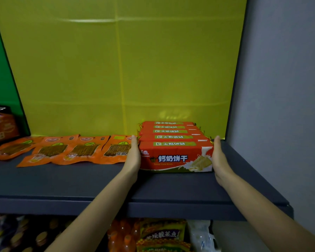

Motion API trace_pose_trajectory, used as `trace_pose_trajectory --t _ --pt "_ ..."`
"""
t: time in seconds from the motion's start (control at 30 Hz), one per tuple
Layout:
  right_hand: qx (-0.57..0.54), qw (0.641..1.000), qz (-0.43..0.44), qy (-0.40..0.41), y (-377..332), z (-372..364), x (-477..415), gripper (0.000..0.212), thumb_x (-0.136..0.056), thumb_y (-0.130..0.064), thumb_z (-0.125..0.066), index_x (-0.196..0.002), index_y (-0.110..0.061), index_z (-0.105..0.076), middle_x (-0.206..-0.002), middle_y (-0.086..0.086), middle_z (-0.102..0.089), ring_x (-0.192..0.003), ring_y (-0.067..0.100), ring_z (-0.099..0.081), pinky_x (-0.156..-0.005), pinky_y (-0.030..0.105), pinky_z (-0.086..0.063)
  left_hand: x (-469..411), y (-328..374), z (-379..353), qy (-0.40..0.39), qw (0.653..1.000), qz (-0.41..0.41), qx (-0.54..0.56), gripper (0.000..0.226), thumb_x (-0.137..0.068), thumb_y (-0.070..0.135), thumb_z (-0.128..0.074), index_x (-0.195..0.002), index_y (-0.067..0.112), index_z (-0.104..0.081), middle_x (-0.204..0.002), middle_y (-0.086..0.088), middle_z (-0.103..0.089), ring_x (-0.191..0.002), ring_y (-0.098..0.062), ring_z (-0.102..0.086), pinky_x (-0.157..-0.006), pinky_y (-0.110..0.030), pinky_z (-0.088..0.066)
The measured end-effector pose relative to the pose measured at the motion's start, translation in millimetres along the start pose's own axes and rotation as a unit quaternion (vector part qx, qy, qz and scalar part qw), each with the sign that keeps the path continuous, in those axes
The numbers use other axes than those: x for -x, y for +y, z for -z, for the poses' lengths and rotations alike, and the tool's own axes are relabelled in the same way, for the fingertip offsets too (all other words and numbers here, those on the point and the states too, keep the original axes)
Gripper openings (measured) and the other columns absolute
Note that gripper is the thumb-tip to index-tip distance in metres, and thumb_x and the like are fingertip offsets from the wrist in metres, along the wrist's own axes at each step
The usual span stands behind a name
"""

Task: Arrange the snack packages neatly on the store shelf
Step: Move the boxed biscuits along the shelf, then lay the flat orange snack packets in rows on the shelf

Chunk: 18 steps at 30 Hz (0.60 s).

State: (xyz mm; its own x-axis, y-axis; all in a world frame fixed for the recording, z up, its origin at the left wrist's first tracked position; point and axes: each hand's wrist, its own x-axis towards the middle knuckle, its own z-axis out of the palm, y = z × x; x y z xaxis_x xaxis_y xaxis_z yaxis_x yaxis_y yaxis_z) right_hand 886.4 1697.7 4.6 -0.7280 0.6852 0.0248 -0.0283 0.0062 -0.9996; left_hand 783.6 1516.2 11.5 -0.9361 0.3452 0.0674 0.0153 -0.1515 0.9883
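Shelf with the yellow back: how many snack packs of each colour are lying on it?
Red biscuit packs: 5
Orange flat pouches: 4
Total: 9

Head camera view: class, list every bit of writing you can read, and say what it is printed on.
"钙奶饼干": front of the nearest red biscuit pack.
"钙奶饼干", upside down: green strips on the tops of the packs behind it.
"坛酸菜鱼", roughly: yellow bag below the shelf.
Too blurred: the small line under the biscuit name, the orange pouches, the orange box.
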Motion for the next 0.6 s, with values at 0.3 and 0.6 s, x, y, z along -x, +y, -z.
trace_pose_trajectory --t 0.3,0.6 --pt "0.022 1.0 0.02 0.003 1.7 2.5 -0.4 0.067 -0.093 -0.061 -0.014 -0.123 -0.019 -0.057 -0.112 0.01 -0.066 -0.099 0.021 -0.063 -0.067 0.026 -0.043 -1.2 2.5 3.5 0.022 0.999 0.007 -0.026 0.048 -0.098 0.053 -0.021 -0.101 0.023 -0.057 -0.1 -0.001 -0.062 -0.097 -0.017 -0.057 -0.094 -0.032 -0.039" --pt "0.102 0.927 0.36 0.003 -23.5 -15.6 43.4 0.026 -0.097 -0.026 -0.046 -0.119 -0.018 -0.056 -0.116 -0.005 -0.052 -0.104 0.016 -0.057 -0.075 0.03 -0.053 28.7 17.4 71.0 0.138 0.868 -0.292 -0.377 0.02 -0.094 0.025 -0.052 -0.101 0.01 -0.064 -0.1 -0.005 -0.067 -0.095 -0.02 -0.061 -0.081 -0.038 -0.048"
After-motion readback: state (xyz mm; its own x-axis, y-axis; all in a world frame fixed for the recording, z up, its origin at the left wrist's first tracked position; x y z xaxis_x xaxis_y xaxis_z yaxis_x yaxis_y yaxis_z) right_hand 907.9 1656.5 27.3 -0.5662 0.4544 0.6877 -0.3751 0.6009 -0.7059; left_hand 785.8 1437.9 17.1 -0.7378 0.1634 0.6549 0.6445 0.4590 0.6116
